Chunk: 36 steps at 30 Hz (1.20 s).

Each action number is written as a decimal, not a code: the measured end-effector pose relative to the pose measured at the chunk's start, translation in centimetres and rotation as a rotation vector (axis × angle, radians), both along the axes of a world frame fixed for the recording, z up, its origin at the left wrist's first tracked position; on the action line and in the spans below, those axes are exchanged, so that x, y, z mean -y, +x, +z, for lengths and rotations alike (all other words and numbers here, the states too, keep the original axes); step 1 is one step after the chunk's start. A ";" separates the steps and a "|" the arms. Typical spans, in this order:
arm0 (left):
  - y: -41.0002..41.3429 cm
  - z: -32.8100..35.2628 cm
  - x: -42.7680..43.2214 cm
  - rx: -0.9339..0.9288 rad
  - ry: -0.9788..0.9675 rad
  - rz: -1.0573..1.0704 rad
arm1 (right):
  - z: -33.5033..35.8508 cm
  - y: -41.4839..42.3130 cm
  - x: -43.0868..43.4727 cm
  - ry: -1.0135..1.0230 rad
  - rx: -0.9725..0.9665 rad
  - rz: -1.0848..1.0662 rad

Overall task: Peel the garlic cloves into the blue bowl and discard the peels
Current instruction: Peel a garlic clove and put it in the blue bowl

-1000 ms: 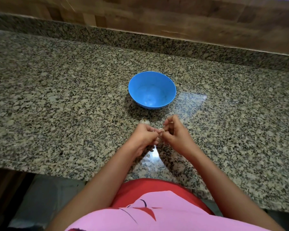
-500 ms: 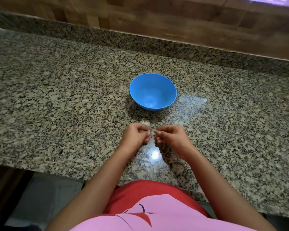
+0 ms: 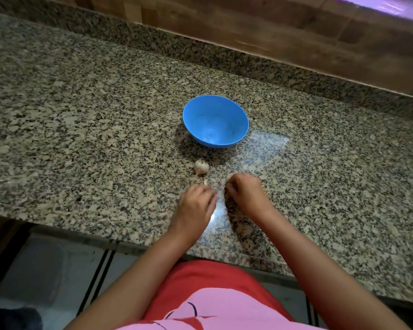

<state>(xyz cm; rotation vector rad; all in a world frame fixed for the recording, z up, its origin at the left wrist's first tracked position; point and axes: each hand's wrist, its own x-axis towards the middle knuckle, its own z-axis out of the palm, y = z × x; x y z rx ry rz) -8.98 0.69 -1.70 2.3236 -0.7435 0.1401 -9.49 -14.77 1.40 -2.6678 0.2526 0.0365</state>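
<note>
The blue bowl (image 3: 234,120) stands just above frame centre on the granite counter (image 3: 81,139); a garlic bulb (image 3: 201,166) lies below it, apart from it; a small pale piece (image 3: 205,181) lies just under the bulb; the left hand (image 3: 196,206) and right hand (image 3: 246,194) are held lower, near but apart; through blur, whether either grips anything cannot be told.
</note>
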 end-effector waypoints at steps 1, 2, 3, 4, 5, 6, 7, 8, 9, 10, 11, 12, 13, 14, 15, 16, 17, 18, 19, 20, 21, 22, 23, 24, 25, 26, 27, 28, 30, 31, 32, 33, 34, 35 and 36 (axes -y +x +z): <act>-0.1 -0.3 0.1 0.056 0.041 -0.031 | 0.0 -0.1 0.1 -0.016 0.005 0.011; -0.1 -0.5 0.2 0.097 0.086 -0.050 | 0.0 -0.2 0.2 -0.029 0.023 0.026; -0.1 -0.6 0.4 0.117 0.128 -0.062 | 0.1 -0.3 0.2 -0.045 0.038 0.041; 0.0 -0.7 0.4 0.114 0.162 -0.070 | 0.3 -0.3 0.2 -0.073 0.044 0.064; 0.1 -0.8 0.4 0.109 0.189 -0.077 | 0.4 -0.4 0.0 -0.110 0.039 0.100; 0.1 -1.0 0.4 0.100 0.213 -0.080 | 0.5 -0.3 -0.1 -0.159 0.035 0.145; 0.2 -1.2 0.4 0.092 0.228 -0.081 | 0.5 -0.2 -0.2 -0.206 0.028 0.182; 0.2 -1.2 0.4 0.075 0.227 -0.087 | 0.6 0.0 -0.2 -0.247 0.036 0.219; 0.3 -1.3 0.4 0.059 0.213 -0.097 | 0.6 0.1 -0.3 -0.271 0.054 0.248; 0.2 -1.3 0.4 0.038 0.203 -0.105 | 0.5 0.1 -0.2 -0.285 0.095 0.273; 0.2 -1.4 0.3 0.033 0.201 -0.107 | 0.3 -0.1 -0.2 -0.290 0.159 0.291; 0.2 -1.4 0.3 0.036 0.205 -0.108 | -0.1 -0.2 -0.1 -0.297 0.218 0.315; 0.3 -1.5 0.3 0.042 0.198 -0.107 | -0.4 -0.4 -0.1 -0.281 0.246 0.308; 0.3 -1.6 0.3 0.032 0.163 -0.100 | -0.8 -0.5 -0.1 -0.234 0.240 0.268; 0.3 -1.4 0.4 -0.001 0.098 -0.079 | -0.9 -0.7 -0.1 -0.138 0.220 0.185; 0.3 -0.9 0.6 -0.064 0.012 -0.047 | -1.0 -0.9 -0.1 0.000 0.196 0.056; 0.5 -0.4 0.8 -0.166 -0.079 -0.012 | -0.9 -1.1 -0.2 0.167 0.149 -0.111; 0.7 0.3 1.1 -0.291 -0.171 0.031 | -0.7 -1.3 -0.4 0.368 0.103 -0.261; 0.9 0.9 1.5 -0.422 -0.258 0.078 | -0.6 -1.5 -0.6 0.590 0.074 -0.378; 1.1 1.5 1.9 -0.552 -0.333 0.116 | -0.6 -1.8 -0.8 0.803 0.067 -0.468; 1.3 1.8 2.3 -0.648 -0.395 0.145 | -0.5 -2.1 -1.0 0.977 0.075 -0.531; 1.5 2.0 2.6 -0.704 -0.441 0.161 | -0.4 -2.4 -1.1 1.093 0.090 -0.561; 1.5 2.2 2.9 -0.740 -0.478 0.163 | -0.2 -2.6 -1.3 1.167 0.098 -0.570; 1.5 2.3 3.1 -0.763 -0.510 0.159 | 0.0 -2.8 -1.4 1.239 0.102 -0.567; 1.5 2.4 3.2 -0.778 -0.537 0.154 | 0.3 -3.0 -1.4 1.320 0.104 -0.567; 1.6 2.4 3.3 -0.781 -0.558 0.147 | 0.6 -3.2 -1.4 1.409 0.107 -0.573; 1.6 2.4 3.3 -0.783 -0.573 0.139 | 0.8 -3.3 -1.3 1.491 0.107 -0.577; 1.6 2.5 3.3 -0.788 -0.584 0.130 | 1.1 -3.5 -1.1 1.559 0.100 -0.579; 1.5 2.5 3.3 -0.832 -0.627 0.108 | 1.6 -3.8 -0.8 1.628 0.068 -0.583; 1.4 2.5 3.3 -0.858 -0.649 0.095 | 1.7 -3.8 -0.6 1.637 0.053 -0.587; 1.4 2.5 3.4 -0.873 -0.658 0.081 | 1.9 -3.8 -0.5 1.640 0.041 -0.592; 1.3 2.6 3.4 -0.866 -0.641 0.067 | 2.0 -3.8 -0.4 1.637 0.031 -0.596; 1.4 2.7 3.5 -0.837 -0.590 0.052 | 2.1 -3.7 -0.5 1.633 0.026 -0.601; 1.4 2.8 3.6 -0.793 -0.517 0.034 | 2.2 -3.7 -0.5 1.627 0.027 -0.606; 1.4 2.9 3.7 -0.743 -0.445 0.017 | 2.3 -3.7 -0.6 1.620 0.032 -0.609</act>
